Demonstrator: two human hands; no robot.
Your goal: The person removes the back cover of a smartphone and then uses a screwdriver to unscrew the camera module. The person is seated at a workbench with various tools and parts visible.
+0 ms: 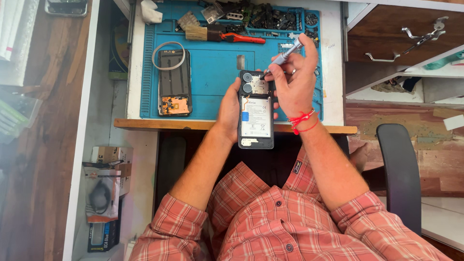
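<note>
My left hand (228, 110) grips an opened black phone (255, 113) from its left side, holding it over the desk's front edge. The phone's back cover is off, showing a white battery, round camera lenses and a metal shield near the top. My right hand (293, 82), with a ring and a red thread at the wrist, holds a slim silver screwdriver (284, 55). Its tip touches the phone's upper right area beside the cameras.
A blue work mat (212, 67) covers the desk. On it lie a second dismantled phone (174, 83) with a ribbon loop, a brush, a red-handled tool (244, 38) and several small parts along the back. A black chair (400, 174) stands at right, boxes at lower left.
</note>
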